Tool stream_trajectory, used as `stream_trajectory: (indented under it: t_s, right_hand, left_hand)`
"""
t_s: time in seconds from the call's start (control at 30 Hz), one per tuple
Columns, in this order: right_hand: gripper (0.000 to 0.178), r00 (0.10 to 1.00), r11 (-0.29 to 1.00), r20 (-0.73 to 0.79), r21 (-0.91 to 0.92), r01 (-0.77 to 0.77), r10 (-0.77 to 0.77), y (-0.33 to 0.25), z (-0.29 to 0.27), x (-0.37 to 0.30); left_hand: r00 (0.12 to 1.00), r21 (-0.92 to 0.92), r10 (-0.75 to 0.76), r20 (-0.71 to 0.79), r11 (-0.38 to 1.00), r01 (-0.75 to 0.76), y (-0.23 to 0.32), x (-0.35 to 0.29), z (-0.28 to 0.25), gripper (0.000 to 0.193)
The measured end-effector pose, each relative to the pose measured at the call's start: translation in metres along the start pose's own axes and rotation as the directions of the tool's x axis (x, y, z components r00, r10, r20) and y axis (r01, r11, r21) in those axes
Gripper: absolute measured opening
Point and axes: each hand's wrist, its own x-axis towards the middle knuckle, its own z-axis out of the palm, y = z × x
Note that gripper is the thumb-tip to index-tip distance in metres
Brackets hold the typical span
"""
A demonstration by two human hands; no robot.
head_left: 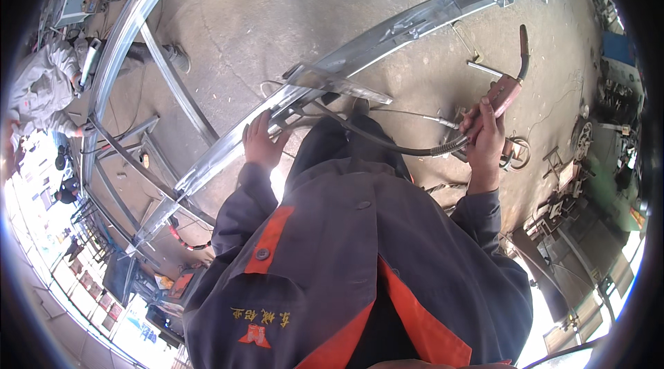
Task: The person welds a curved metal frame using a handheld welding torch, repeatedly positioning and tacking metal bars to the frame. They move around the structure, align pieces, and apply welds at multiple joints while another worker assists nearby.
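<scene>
My right hand (pixel 486 132) is wrapped round the red handle of a welding torch (pixel 506 94), whose dark bent neck points away from me, above the floor. A thick black cable (pixel 404 150) runs from the handle's rear end leftward, past my legs to the beam. My left hand (pixel 263 141) lies on a long shiny metal beam (pixel 214 160), fingers stretched over its edge, holding nothing visible. Just right of that hand, a flat metal plate (pixel 346 85) lies across the beam at a slant.
The beam belongs to a large frame with crossbars (pixel 178 85). At the left, a co-worker in grey (pixel 47 82) touches the frame. A thin rod (pixel 484 69) and a round metal part (pixel 517 154) lie on the floor (pixel 304 16). Metal parts (pixel 560 179) clutter the right side.
</scene>
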Motion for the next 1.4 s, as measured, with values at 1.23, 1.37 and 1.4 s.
stream_trajectory:
  t_s: [1.23, 1.37, 1.4]
  right_hand:
    - [0.04, 0.974, 0.269, -0.055, -0.963, 0.007, -0.221, -0.264, -0.03, 0.135]
    - [0.04, 0.965, 0.112, 0.09, -0.986, 0.121, -0.248, -0.318, -0.047, 0.218]
    - [0.044, 0.957, 0.062, 0.147, -0.984, 0.167, -0.252, -0.329, -0.049, 0.248]
  left_hand:
    - [0.997, -0.084, -0.003, -0.075, 0.996, -0.004, -0.02, 0.004, 0.034, 0.08]
    - [0.994, -0.016, -0.045, -0.097, 0.999, 0.044, -0.023, 0.001, 0.042, 0.083]
    - [0.994, -0.003, -0.076, -0.084, 0.997, 0.076, -0.023, 0.0, 0.043, 0.083]
